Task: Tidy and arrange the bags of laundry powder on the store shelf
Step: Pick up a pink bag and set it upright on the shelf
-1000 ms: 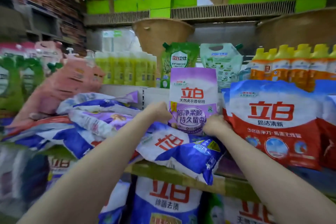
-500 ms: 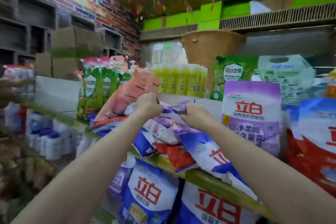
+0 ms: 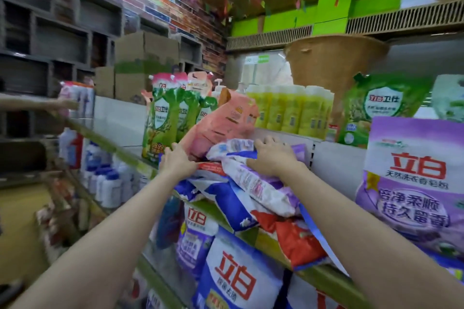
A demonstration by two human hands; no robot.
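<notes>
Lying in a loose heap on the green-edged shelf (image 3: 221, 211) are the bags of laundry powder (image 3: 253, 188): a white-and-purple bag on top, blue-and-white ones under it, a red one (image 3: 298, 241) sagging over the shelf's front edge. We have both hands on this heap. Our right hand (image 3: 272, 158) lies on the top bag with fingers spread and bent over its upper end; whether it grips or merely presses we cannot tell. Our left hand (image 3: 177, 162) rests at the heap's left side, fingers reaching forward against the base of a pink pouch (image 3: 226, 120) that leans tilted over the pile; its hold too we cannot tell.

To the right of the heap a purple bag (image 3: 414, 183) stands upright, label facing us. Left of the pink pouch stand green refill pouches (image 3: 160, 118). Behind, on the raised back ledge, is a row of yellow bottles (image 3: 291, 108), with a further green pouch (image 3: 379, 108) beside them and a woven basket (image 3: 336, 63) above. On the shelf below stand more blue bags (image 3: 236, 276), upright. Cardboard boxes (image 3: 145, 57) sit at upper left.
</notes>
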